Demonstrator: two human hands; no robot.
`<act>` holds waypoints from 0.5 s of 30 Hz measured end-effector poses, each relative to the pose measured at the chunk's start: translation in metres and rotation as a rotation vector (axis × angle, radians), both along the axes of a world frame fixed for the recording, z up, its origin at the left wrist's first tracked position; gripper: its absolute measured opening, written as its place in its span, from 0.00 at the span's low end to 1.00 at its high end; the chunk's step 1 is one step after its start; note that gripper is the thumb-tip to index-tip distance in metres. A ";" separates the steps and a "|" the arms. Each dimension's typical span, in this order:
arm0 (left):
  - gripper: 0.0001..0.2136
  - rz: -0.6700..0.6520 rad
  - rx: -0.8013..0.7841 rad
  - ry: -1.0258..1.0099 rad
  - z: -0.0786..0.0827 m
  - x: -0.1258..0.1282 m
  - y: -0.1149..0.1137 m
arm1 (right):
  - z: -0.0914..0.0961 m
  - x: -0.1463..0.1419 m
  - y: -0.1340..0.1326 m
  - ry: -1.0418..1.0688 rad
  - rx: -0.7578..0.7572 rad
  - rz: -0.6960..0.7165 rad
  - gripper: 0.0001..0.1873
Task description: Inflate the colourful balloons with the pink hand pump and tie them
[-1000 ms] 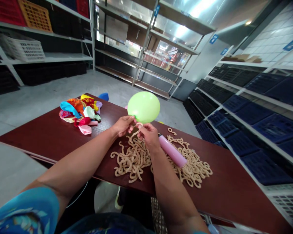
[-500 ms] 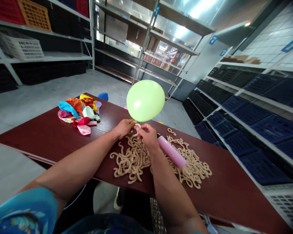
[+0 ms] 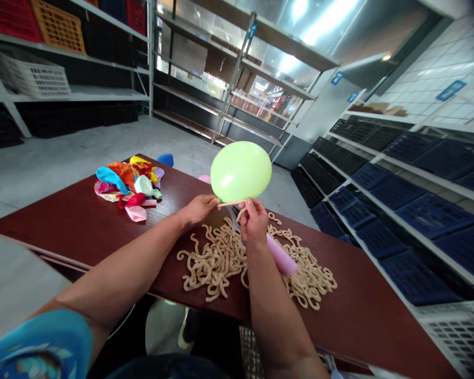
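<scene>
A blown-up light green balloon (image 3: 240, 171) stands above my hands, over the table's far edge. My left hand (image 3: 203, 207) pinches at the balloon's neck, together with one end of a beige cord (image 3: 232, 203). This cord is stretched straight below the balloon to my right hand (image 3: 253, 218), whose thumb and fingers are closed on it; its loose end curls down beside them. Underneath lies a heap of short, curly beige cords (image 3: 217, 258). A pink cylinder (image 3: 281, 256), partly hidden by my right wrist, rests among them.
Uninflated balloons (image 3: 132, 181) in many colours lie on the left of the dark red table (image 3: 63, 226). Blue and pink round things show beyond its far edge. Metal shelves (image 3: 221, 113) stand behind, and racks of dark crates (image 3: 411, 210) are at the right.
My right hand has moved right, away from my left, drawing the cord out straight between them. The balloon has shifted slightly right and down in view.
</scene>
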State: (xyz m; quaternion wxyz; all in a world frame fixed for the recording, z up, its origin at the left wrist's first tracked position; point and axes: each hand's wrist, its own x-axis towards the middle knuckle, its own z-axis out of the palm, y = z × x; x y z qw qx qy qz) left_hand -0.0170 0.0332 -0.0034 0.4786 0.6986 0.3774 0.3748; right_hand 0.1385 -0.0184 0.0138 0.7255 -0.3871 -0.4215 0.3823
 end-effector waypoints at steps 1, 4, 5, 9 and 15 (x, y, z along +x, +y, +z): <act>0.14 0.038 0.098 0.094 -0.001 0.001 0.001 | 0.003 -0.002 -0.001 -0.046 0.022 -0.045 0.11; 0.15 0.122 0.304 0.277 -0.007 0.005 0.002 | 0.014 -0.011 -0.008 -0.237 0.067 -0.123 0.10; 0.15 0.140 0.337 0.302 -0.009 0.007 0.003 | 0.019 -0.015 -0.010 -0.322 0.076 -0.127 0.10; 0.14 0.154 0.372 0.270 -0.016 0.012 0.002 | 0.037 -0.033 -0.003 -0.681 0.087 -0.093 0.10; 0.12 0.068 -0.178 -0.307 -0.016 0.018 -0.002 | 0.061 -0.052 0.019 -0.860 0.131 0.179 0.18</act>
